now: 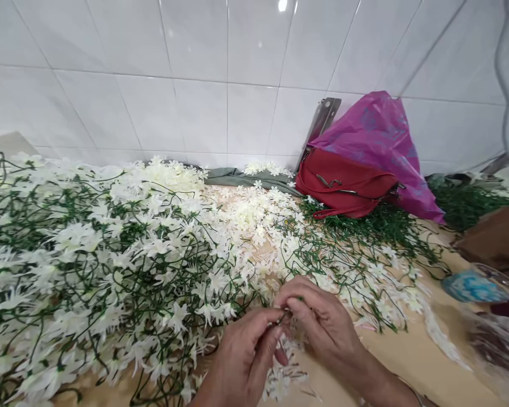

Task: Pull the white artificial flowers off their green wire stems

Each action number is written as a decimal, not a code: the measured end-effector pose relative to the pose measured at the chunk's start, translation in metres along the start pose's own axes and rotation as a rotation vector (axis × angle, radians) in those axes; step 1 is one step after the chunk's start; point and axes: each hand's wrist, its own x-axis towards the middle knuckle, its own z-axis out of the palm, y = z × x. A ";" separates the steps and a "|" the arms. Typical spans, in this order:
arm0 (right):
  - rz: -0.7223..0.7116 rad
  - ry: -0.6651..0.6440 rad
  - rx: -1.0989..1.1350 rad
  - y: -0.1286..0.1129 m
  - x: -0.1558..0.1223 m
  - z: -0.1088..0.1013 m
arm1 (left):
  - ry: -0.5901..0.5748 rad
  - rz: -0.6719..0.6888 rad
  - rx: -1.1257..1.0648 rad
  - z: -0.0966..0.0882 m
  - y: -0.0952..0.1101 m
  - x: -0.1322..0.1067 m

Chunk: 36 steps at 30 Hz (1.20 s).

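My left hand [248, 350] and my right hand [322, 325] meet low in the middle of the head view, fingertips pinched together. Between them runs a thin green artificial flower stem [285, 314], mostly covered by my fingers. Loose white petals [280, 381] lie on the tabletop under my hands. To the left spreads a big heap of white artificial flowers [123, 271] on green stems. Just beyond my fingers are scattered white blossoms [252, 212] and, on the right, green stems [335, 254].
A red handbag [343, 183] and a purple plastic bag [377, 135] lean by the tiled wall [199, 113]. Grey-green cloth [246, 178] lies along the back. At right are a clear bag with blue contents [475, 285], another clear bag [503, 345] and a hanging cable [501, 68].
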 end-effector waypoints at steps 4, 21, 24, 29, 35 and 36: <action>0.163 0.223 -0.023 0.007 0.006 -0.013 | 0.074 -0.066 -0.123 0.003 -0.006 -0.001; 0.382 0.444 -0.185 0.059 0.012 -0.036 | 0.270 -0.336 -0.341 0.003 -0.003 -0.001; 0.306 0.556 -0.322 0.059 0.013 -0.039 | 0.273 -0.339 -0.385 0.004 -0.002 -0.002; -0.002 0.390 -0.542 0.042 0.013 -0.032 | 0.277 -0.308 -0.288 0.004 -0.005 -0.003; 0.104 0.086 -0.644 0.052 0.001 -0.015 | 0.229 -0.114 -0.178 0.001 -0.009 -0.003; 0.158 0.089 -0.647 0.057 0.000 -0.017 | 0.223 -0.091 -0.197 0.001 -0.009 -0.003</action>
